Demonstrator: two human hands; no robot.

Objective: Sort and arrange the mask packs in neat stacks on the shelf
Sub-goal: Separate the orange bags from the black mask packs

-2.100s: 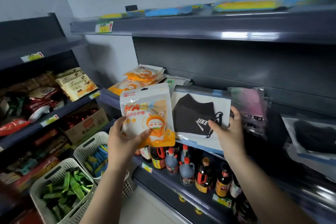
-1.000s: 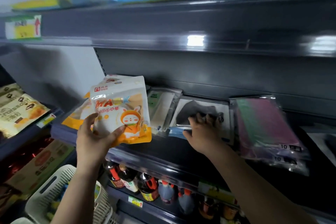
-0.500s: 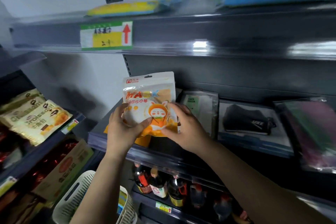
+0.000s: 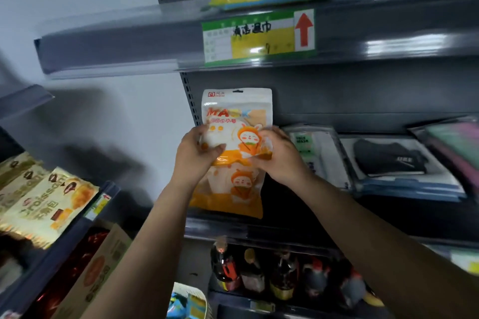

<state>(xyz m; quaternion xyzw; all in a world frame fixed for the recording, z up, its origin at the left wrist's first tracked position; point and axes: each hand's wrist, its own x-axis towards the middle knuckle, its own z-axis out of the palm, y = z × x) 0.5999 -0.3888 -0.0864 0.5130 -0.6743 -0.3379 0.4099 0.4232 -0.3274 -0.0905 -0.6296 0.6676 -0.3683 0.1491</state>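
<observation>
Both hands cover the lower half of an orange mask pack (image 4: 234, 114), while motion blur smears the bottles (image 4: 269, 272) below and the frame's right edge crops a pink-green pack (image 4: 458, 147).

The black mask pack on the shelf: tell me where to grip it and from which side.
Pinch the black mask pack at its front edge, coming from the aisle side. It lies flat on a stack, so only its edges offer a hold; neighbouring packs flank it left and right, and the shelf back closes off the rear.
</observation>
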